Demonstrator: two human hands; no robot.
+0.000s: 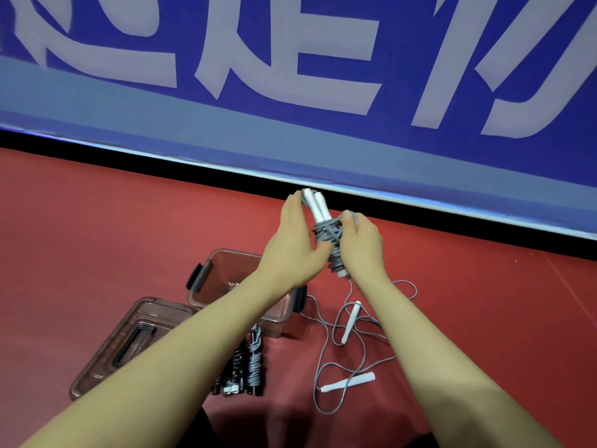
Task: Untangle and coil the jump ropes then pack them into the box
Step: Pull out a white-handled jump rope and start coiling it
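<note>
A jump rope with two white handles (318,206) and grey cord wound around them is held up in front of me. My left hand (295,237) grips the handle bundle from the left. My right hand (358,236) pinches a loop of the grey cord at the top of the winding. A second grey rope (326,354) lies loose and tangled on the red floor at the right, with its two white handles apart. Two coiled ropes (248,367) with dark handles lie on the floor below the clear brown box (223,263), which stands open.
The box lid (129,337) lies flat on the floor left of the box. A blue banner with large pale letters (290,59) runs along a wall just behind my hands, with a black strip at its foot.
</note>
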